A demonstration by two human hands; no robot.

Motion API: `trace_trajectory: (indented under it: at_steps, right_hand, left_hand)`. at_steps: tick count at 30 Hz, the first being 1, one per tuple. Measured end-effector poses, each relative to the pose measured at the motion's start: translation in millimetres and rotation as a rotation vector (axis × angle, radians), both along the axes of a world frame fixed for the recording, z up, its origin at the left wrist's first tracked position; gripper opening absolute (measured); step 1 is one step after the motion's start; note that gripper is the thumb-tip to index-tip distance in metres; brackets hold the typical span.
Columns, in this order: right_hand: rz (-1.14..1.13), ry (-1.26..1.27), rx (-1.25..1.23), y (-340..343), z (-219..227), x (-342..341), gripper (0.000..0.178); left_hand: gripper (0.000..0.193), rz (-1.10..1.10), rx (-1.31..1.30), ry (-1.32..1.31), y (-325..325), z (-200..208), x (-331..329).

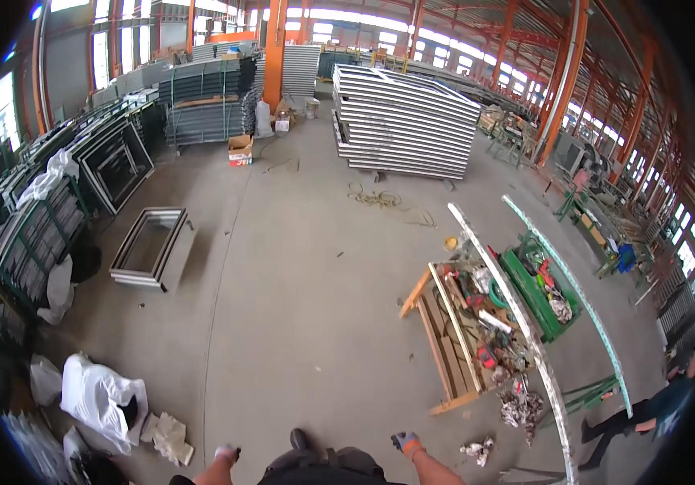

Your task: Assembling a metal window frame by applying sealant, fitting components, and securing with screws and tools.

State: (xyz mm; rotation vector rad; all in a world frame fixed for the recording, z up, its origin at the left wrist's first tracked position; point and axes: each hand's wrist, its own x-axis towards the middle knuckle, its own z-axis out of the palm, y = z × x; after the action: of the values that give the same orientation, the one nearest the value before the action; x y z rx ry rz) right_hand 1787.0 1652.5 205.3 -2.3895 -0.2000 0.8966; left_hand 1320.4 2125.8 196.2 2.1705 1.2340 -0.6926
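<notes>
My left hand point(228, 453), in a pale glove with dark fingertips, hangs low beside my legs. It holds nothing that I can see, its fingers loosely bent and apart. My right hand point(405, 443), in a grey and dark glove, hangs on the other side, also without anything visible in it, fingers slightly spread. Nearest to it stands a wooden-framed workbench point(452, 380) piled with tools and scraps. Crumpled wrapping point(477, 449) lies on the floor to its right. One dark shoe point(299, 439) shows between my hands.
Long profiles point(517, 303) extend over the bench beside a green tray point(537, 295). A person point(646, 416) is at far right. Window frames point(149, 246) lie on the left floor near racks point(28, 234) and white wrapping point(101, 396). Stacked panels point(404, 121) and an orange column point(274, 56) stand ahead.
</notes>
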Motion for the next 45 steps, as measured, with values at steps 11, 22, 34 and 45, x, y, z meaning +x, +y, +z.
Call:
trace_trajectory:
  at_steps: [11, 22, 34, 45]
  right_hand:
    - [0.682, -0.313, -0.001, 51.1, -61.4, 59.1, 0.034]
    - [-0.337, -0.047, 0.428, 347.4, 15.7, 606.9, 0.025]
    - [-0.449, 0.288, 0.508, 661.1, 105.7, 784.7, 0.030]
    - [0.200, -0.193, 0.084, 788.4, 116.4, 892.4, 0.027]
  left_hand:
    - [0.034, 0.039, 0.149, -0.710, 284.5, 203.5, 477.2]
    - [0.032, 0.572, -0.327, -0.622, 356.5, 103.5, 502.9]
    - [0.032, 0.140, -0.114, 0.048, 678.2, 91.2, 777.7]
    - [0.040, 0.297, -0.013, -0.690, 952.4, 280.4, 1247.4]
